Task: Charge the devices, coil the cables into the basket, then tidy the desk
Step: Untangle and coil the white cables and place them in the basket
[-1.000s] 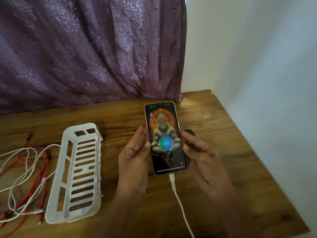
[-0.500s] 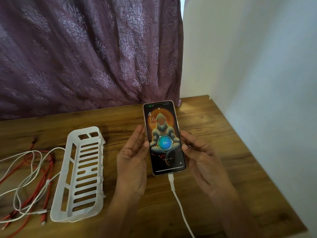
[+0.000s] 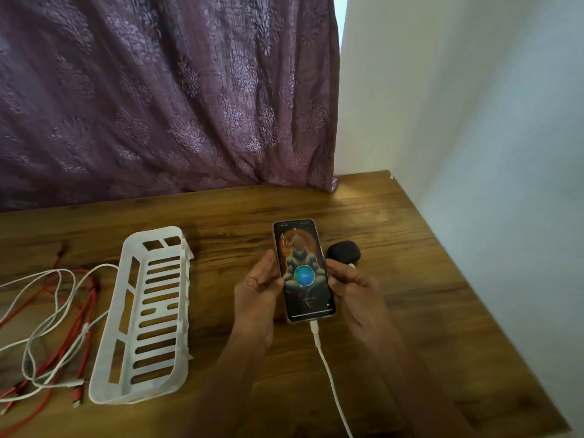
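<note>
Lowered slightly since earlier, the lit black smartphone (image 3: 303, 270) sits between my hands. At left, tangled red and white cables (image 3: 57, 314) lie uncoiled outside the white slotted plastic basket (image 3: 148, 314). My left hand (image 3: 256, 289) and right hand (image 3: 354, 289) pinch the phone's edges, screen up, presumably to confirm charging through its white cable (image 3: 330, 374). A black oval case (image 3: 343, 249) lies just beyond, on the wooden desk (image 3: 426, 311), with a purple curtain (image 3: 158, 105) and white wall (image 3: 474, 121) behind.

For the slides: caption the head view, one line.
Phone, charging on its white cable, held in left hand and right hand; basket and loose cables lie on the desk.

A purple patterned curtain (image 3: 158, 99) hangs at the back, a plain pale wall (image 3: 474, 121) to its right.
</note>
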`<state>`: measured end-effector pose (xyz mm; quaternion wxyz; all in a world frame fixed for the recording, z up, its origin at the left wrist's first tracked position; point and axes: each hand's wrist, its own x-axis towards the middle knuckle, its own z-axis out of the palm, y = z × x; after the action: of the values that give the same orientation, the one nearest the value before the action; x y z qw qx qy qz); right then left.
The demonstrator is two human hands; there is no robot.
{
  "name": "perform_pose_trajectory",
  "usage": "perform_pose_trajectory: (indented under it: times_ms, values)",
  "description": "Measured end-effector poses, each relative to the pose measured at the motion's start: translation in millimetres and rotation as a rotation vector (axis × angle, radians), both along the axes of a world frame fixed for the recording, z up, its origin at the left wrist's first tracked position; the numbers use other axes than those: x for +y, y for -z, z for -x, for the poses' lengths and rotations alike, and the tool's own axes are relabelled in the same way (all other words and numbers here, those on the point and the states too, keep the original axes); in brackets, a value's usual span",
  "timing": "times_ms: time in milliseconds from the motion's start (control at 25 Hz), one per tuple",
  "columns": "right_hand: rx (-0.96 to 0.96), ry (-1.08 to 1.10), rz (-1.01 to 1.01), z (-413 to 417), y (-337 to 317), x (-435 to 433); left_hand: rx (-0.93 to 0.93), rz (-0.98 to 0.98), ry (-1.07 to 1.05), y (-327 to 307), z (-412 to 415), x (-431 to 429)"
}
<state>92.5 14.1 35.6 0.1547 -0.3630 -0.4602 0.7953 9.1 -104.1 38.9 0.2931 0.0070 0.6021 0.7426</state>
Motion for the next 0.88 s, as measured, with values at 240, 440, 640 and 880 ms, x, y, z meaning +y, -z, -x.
perform_pose_trajectory:
  times_ms: [240,440,640,880]
  values:
    - [-0.171,-0.048,-0.171,12.2,16.4,9.4,0.039,0.154,0.055,16.5,2.4,13.7]
    - [-0.291,-0.117,-0.249,18.4,25.5,14.5,0.035,0.257,0.078,26.6,5.9,18.8]
    - [-0.365,-0.162,-0.329,22.3,29.9,17.6,0.028,0.355,0.095,28.9,7.4,22.1]
    - [-0.422,-0.213,-0.421,23.1,32.8,18.1,0.093,0.473,0.15,31.8,9.4,24.6]
